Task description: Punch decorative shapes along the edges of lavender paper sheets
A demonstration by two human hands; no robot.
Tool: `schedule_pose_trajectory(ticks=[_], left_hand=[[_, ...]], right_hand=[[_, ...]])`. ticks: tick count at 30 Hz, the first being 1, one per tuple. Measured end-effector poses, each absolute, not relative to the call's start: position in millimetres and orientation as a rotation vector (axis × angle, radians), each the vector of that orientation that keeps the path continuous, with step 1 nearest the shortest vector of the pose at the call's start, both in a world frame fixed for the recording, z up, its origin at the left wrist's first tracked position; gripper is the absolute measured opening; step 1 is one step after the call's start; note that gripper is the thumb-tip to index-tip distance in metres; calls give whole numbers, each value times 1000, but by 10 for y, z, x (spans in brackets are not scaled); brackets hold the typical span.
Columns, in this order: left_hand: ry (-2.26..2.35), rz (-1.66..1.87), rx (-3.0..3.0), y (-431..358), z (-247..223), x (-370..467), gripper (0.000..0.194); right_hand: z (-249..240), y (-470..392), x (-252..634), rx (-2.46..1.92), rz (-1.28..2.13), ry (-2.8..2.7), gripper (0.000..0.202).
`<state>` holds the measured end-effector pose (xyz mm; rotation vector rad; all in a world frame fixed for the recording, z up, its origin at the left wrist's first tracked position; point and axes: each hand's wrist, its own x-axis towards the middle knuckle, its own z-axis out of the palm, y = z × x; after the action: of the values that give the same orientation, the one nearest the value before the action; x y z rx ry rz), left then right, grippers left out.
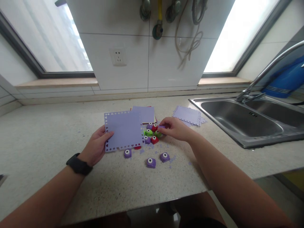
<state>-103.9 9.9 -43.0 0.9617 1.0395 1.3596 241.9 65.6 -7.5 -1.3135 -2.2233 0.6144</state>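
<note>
My left hand (98, 144), with a black watch on its wrist, grips a lilac sheet of paper (124, 131) by its left edge, thumb on top. Small shaped holes run along the sheet's borders. My right hand (174, 128) is closed at the far right of a cluster of craft punches, its fingers around a purple craft punch (161, 127) that they partly cover. Within the cluster are a red punch (155, 139) and a green punch (148, 132). Nearer me lie three purple punches (151, 162), apart from the group. The held sheet partly hides a red piece beneath it.
Behind the held sheet lies a stack of paper (147, 114). Hole-edged lilac sheets (187, 114) lie at the back right. Small paper cut-outs (173, 158) are scattered over the speckled countertop (106, 186). To the right is a steel double sink (237, 117) with a faucet (266, 66).
</note>
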Motion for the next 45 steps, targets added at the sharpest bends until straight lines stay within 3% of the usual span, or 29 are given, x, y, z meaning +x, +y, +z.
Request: schedule_pose_trajectory(ticks=[16,21,27,32,40,45], left_hand=[[1012,1337,976,187,-535,-1140,40],[1035,1356,996,194,-574,-1130,42],[1082,1376,1055,82,-519,-1061,44],[1102,1331,1154,-238,-367,-939,46],[1113,1089,1372,-727,-42,-691,34],[1149,1217,1405,-831,233,-782,43]], right_hand=[[50,507,2499,-1344,622,-2719,38],[28,531,2557,-1321,755,-2588,41],[25,577,2594,-1244,982,-2107,30],[202,286,2419,-1072,1078,-1881,41],[197,-305,2155,-923,1375,-2045,25],[130,-467,2197,-911,1298,-1871,22]])
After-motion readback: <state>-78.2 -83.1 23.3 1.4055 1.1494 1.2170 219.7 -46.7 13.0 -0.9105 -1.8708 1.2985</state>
